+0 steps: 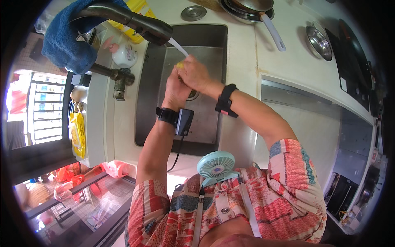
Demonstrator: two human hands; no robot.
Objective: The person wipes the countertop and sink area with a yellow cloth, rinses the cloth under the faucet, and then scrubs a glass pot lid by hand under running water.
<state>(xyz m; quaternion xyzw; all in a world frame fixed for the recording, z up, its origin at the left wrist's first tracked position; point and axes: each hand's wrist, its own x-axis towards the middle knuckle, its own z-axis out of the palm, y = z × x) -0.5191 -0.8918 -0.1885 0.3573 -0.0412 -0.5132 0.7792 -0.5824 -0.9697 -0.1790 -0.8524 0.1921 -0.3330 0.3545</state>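
Note:
Over the sink [200, 126], my left hand [176, 89] and my right hand [194, 74] are pressed together around a small yellow thing [180, 64]. Only a bit of it shows between the fingers, so its kind is unclear. A stream of water [179, 47] runs from the dark faucet [151, 29] onto my right hand. Below my hands the drain [193, 94] is partly covered. Each wrist wears a black strap, and the left one carries a grey box [185, 122] with a cable.
A blue towel [66, 43] drapes over the faucet neck. Beside it stand a white pump bottle [124, 55] and a yellow package [132, 18]. A metal drain cover [193, 13], a pan with a pale handle [273, 32] and a steel bowl [319, 42] sit on the counter.

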